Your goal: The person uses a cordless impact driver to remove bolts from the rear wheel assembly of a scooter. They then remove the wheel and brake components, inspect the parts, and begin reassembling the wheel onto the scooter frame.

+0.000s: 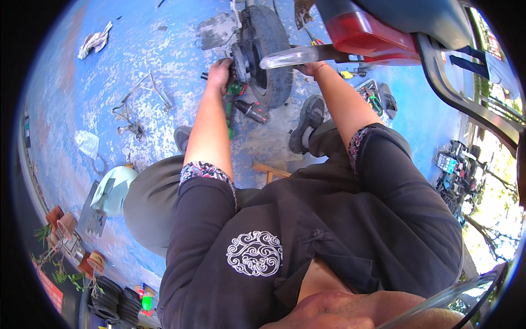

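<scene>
A motorcycle's rear wheel (pixel 274 60) with a black tyre stands in front of me at the top middle. My left hand (pixel 220 74) is closed at the wheel's left side, by the hub; a short dark rod (pixel 205 75) sticks out beside it. What those fingers grip is hidden. My right hand (pixel 312 68) reaches to the wheel's right side, its fingers mostly covered by the clear turn signal (pixel 290 57). Under my left hand a green and black power tool (pixel 235 89) lies on the floor, with a dark cylindrical tool (pixel 251 111) next to it.
Above my right arm hang the motorcycle's red tail light (pixel 372 35) and tail. A tool case (pixel 371 96) lies right of my foot. Metal brackets (pixel 131 129), a rag (pixel 96 41) and a pale green panel (pixel 114 189) are on the left. A wooden stool (pixel 271 171) is beneath me.
</scene>
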`<state>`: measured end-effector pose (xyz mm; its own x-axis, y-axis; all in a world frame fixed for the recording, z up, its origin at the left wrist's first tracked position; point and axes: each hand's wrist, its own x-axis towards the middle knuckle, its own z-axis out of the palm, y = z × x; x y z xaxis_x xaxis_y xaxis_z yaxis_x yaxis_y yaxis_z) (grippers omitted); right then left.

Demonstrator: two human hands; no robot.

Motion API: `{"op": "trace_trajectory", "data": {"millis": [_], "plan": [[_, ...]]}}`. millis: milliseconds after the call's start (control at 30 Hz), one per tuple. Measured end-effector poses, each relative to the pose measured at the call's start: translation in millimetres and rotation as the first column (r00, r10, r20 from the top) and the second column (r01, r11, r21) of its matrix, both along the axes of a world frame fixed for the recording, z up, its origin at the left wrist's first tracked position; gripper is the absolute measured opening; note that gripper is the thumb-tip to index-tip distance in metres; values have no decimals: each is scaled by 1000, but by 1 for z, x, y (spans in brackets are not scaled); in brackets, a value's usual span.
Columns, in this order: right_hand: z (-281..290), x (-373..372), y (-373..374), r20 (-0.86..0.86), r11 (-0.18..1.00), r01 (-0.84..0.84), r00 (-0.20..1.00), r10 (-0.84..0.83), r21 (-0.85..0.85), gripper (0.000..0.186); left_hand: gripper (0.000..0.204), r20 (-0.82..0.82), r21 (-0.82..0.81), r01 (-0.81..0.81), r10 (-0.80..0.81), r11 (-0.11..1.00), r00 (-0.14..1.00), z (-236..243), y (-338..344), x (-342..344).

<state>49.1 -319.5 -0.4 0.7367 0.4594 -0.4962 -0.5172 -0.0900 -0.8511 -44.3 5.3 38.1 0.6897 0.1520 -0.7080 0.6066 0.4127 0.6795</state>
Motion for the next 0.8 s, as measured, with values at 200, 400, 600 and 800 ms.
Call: {"op": "trace_trajectory", "data": {"millis": [200, 400, 600, 800], "plan": [[88, -9, -1, 125, 983, 34, 992, -11, -178, 22, 22, 58, -24, 23, -22, 999, 998, 3, -24, 24], [77, 6, 13, -397, 946, 323, 866, -305, -24, 37, 31, 51, -116, 32, -26, 993, 998, -6, -8, 21], [70, 3, 8, -422, 933, 359, 848, -321, 11, 32, 28, -73, -218, -81, 67, 972, 995, 10, -14, 16], [70, 2, 18, -325, 940, 338, 884, -336, -51, 33, 46, -120, -329, -149, 116, 932, 986, -4, -6, 14]]}}
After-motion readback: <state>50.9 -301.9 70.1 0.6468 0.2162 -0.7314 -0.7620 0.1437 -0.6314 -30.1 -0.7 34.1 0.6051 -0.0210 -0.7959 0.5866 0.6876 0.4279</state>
